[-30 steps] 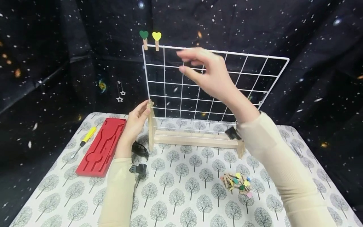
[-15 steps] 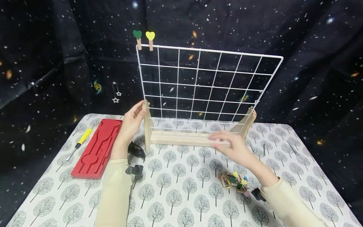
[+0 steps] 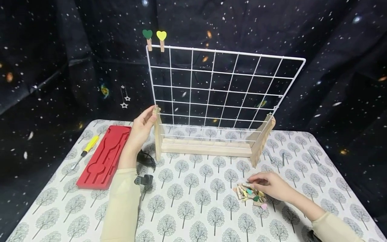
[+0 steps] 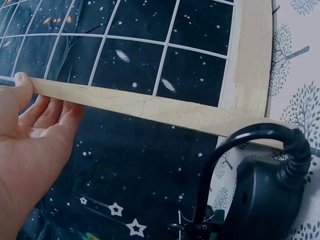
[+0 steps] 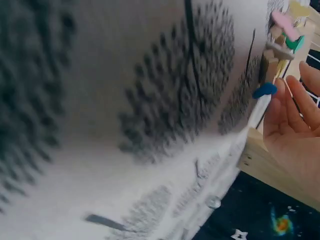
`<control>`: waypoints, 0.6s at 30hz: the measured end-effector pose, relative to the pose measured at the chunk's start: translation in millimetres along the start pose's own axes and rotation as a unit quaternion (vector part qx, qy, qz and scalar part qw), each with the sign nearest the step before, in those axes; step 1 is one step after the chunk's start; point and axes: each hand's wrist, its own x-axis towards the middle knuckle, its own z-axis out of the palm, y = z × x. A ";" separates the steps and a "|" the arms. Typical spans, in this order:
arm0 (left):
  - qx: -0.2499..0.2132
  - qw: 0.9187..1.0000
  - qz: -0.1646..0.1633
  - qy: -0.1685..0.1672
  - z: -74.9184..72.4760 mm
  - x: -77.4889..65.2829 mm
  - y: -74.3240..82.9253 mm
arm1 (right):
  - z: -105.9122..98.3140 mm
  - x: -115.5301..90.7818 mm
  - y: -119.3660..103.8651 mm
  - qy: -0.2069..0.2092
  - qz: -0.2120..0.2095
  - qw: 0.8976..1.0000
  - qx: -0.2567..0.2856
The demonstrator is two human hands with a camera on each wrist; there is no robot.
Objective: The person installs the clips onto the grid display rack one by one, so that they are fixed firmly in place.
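1. Closest is the worktop [image 3: 181, 232], with grey trees printed on its white cloth. Two cream sleeves [image 3: 124, 205] reach in over it.
2. On the right is a heap of little pegs [image 3: 249, 192]. They are wooden, with hearts that are green, yellow, pink and blue.
3. The right hand [image 3: 272, 186] is at this heap. Its fingers bend a little, with a small gap to the thumb. One fingertip is right by a blue heart [image 5: 265, 90], but I cannot tell if it pinches a peg.
4. A black gadget [image 3: 145, 180] is by the left wrist. On the left lie a red tray [image 3: 104, 156] with shaped hollows and a yellow screwdriver [image 3: 90, 144].
5. Behind that wrist sits a black thing with a thick cord [image 4: 260, 200].
6. The left hand [image 3: 141, 129] pinches the top of the left post [image 3: 158, 134] of a wooden stand [image 3: 205, 149], thumb on one side, fingers on the other.
7. Thin silver bits [image 3: 283, 158] lie right of the stand.
8. The stand holds up a white wire grid [image 3: 215, 50], leaning back. A green heart peg [image 3: 147, 34] and a yellow heart peg [image 3: 161, 35] clip side by side on its top left.
9. Farthest back hangs a dark space cloth [image 3: 75, 40] with white dots.
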 end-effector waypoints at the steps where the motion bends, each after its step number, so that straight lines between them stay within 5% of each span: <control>1: 0.000 1.000 0.001 0.001 -0.1 0.0 0.4 | 0.3 -0.8 0.5 -0.005 0.005 1.000 0.002; 10: -0.012 1.000 0.005 -0.005 0.7 0.1 1.5 | 7.0 5.0 -0.2 0.015 -0.028 0.997 -0.075; 18: -0.003 1.000 0.003 -0.004 -0.2 0.0 1.5 | 0.9 5.8 -7.9 -0.013 0.003 0.999 -0.042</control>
